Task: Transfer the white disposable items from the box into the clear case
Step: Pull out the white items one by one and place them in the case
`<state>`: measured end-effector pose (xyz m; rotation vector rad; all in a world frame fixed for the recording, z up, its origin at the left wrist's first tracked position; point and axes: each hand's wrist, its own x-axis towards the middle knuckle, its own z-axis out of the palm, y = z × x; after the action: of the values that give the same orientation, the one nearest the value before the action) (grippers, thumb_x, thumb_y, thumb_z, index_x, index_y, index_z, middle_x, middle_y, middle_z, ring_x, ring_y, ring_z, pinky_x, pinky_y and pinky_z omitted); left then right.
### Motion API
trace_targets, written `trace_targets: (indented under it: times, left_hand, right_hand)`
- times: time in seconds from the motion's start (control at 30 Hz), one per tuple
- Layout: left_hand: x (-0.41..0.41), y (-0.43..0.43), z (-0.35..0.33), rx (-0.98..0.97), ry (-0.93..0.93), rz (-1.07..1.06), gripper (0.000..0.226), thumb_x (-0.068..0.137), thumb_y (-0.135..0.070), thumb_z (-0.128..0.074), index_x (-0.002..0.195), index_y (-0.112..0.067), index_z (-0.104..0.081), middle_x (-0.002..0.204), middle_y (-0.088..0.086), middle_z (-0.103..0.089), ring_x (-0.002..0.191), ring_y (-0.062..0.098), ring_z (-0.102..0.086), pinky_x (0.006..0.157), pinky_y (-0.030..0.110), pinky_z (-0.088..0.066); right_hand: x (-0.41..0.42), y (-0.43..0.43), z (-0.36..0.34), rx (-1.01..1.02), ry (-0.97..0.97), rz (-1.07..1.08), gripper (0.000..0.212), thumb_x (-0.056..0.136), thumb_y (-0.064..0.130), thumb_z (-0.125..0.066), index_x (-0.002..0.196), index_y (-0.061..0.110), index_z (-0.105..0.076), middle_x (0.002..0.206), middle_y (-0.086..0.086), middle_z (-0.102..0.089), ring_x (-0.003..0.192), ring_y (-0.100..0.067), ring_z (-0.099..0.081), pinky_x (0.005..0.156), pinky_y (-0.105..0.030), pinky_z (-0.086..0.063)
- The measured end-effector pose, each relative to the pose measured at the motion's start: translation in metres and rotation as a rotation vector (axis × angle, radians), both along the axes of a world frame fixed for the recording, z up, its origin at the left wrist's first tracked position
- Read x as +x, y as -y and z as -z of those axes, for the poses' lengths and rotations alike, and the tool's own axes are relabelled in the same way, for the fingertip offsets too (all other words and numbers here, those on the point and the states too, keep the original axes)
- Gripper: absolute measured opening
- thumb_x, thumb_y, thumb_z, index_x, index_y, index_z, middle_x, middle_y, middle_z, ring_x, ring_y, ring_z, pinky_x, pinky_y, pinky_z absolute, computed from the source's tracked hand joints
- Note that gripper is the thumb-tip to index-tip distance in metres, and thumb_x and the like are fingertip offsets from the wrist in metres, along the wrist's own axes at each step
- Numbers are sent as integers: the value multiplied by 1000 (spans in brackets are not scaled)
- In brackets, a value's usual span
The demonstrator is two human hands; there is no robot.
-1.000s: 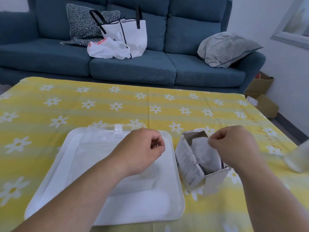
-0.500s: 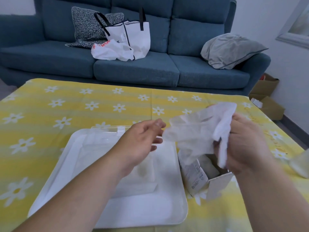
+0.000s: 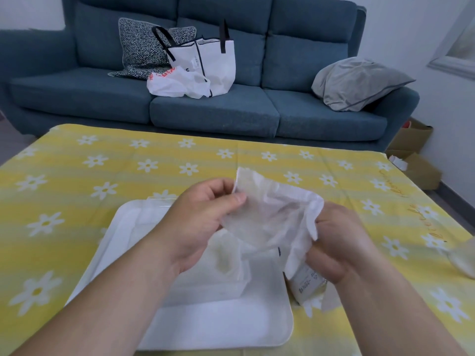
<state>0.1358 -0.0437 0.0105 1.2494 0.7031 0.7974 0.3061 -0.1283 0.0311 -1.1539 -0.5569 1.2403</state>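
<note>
A thin white plastic sheet (image 3: 272,214), crumpled, hangs in the air above the clear case (image 3: 205,268) and white tray (image 3: 218,327). The left hand (image 3: 203,227) pinches its edge at 9 o'clock with closed fingers; the right hand (image 3: 336,247) grips it at 3 o'clock. The box (image 3: 308,286) stands on the bench (image 3: 102,176) just beside the tray, at 5 o'clock from the sheet.

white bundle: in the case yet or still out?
Out. Both the left hand and right hand hold the white bundle in the air above the clear case on the white tray.
</note>
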Motion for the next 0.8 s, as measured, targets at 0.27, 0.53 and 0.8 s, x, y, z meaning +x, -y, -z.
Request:
trace_targets:
  times: [0.27,0.53,0.8]
  left_hand:
    - [-12,-5,-35,469,-86,-3,5,81,-25,-66,80,-20,-68,69,3,-64,61,13,-56,60,25,-46]
    - [-33,-16,-34,413,-215,-6,19,75,-11,-80,90,-20,-74,84,14,-73,72,31,-66,71,41,-56]
    - [-44,-23,-33,60,128,-110,46,64,8,-71,104,-15,-69,90,-1,-71,79,12,-66,67,22,-56]
  right_hand:
    - [1,-10,2,279,108,-334,62,70,-7,-44,131,-3,-57,131,-28,-61,124,-40,-58,105,-48,-43]
    - [-22,-16,7,108,335,-236,18,86,7,-68,98,-3,-75,102,-30,-72,86,-33,-69,76,-39,-55]
    - [-26,-16,-2,104,139,-174,22,81,10,-59,91,0,-75,90,-21,-76,76,-29,-74,67,-38,-60]
